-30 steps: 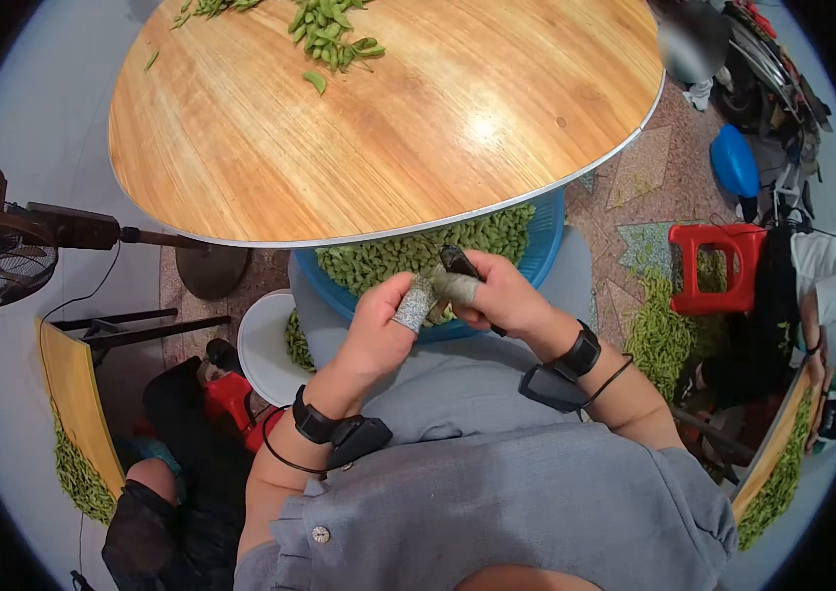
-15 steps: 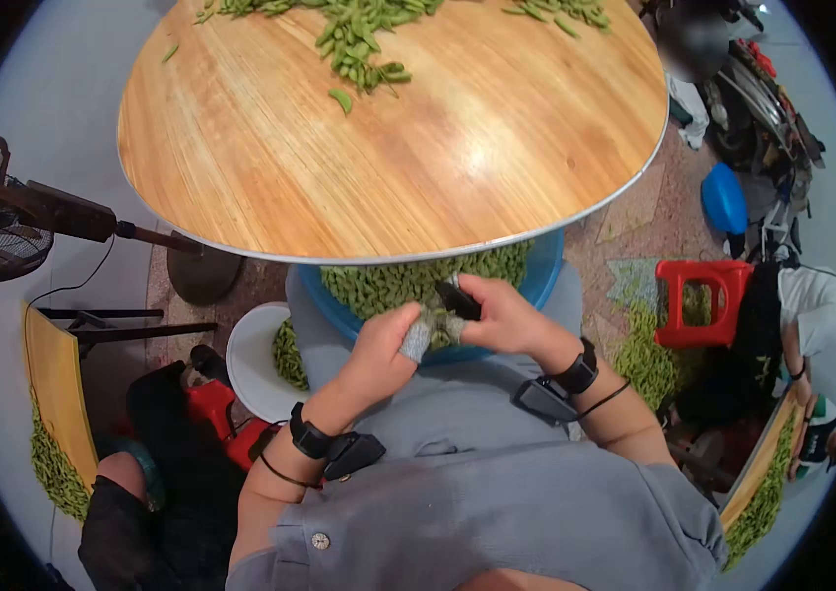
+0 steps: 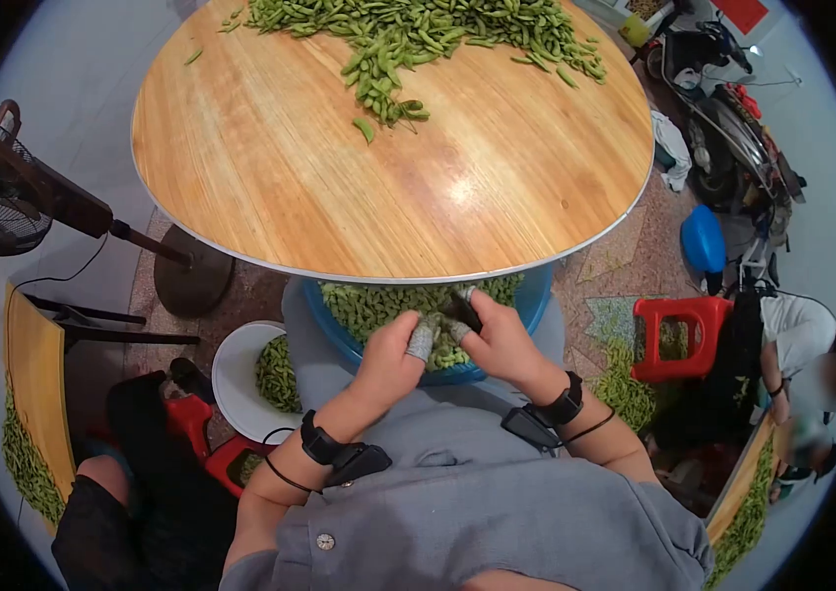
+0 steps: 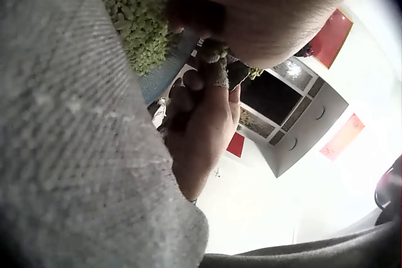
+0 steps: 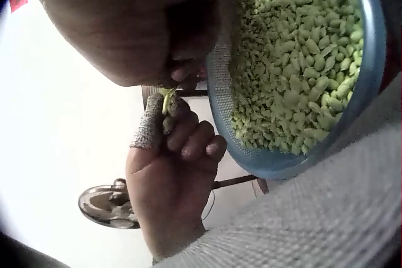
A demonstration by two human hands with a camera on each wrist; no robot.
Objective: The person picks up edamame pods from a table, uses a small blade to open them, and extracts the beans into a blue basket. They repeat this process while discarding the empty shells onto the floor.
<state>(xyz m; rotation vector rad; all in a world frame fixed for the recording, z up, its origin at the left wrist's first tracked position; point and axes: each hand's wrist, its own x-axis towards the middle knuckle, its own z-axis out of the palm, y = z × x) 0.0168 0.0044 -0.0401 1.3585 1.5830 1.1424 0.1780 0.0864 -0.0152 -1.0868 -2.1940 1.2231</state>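
Over the near rim of a blue basin (image 3: pixel 540 307) full of green beans (image 5: pixel 308 67), both hands meet. The left hand (image 3: pixel 388 364), its thumb in a grey-white wrap, pinches a small green pod (image 5: pixel 168 101) between thumb and curled fingers. Close on its right, the right hand (image 3: pixel 506 343) holds a dark, flat object (image 4: pixel 237 72) with its fingers curled; wraps also cover its thumb and a finger. The fingertips nearly touch, and how much of the pod lies between them is hidden.
A round wooden table (image 3: pixel 378 197) overhangs the basin, with green pods (image 3: pixel 418 34) at its far side. To the left stand a white bucket (image 3: pixel 231 384) and a fan (image 3: pixel 4 187); right, a red stool (image 3: pixel 679 340) and a seated person.
The head view has shifted, showing more of the pods on the table. Both hands stay close together above the basin, with their fingers turned slightly differently around the small pod and dark object.
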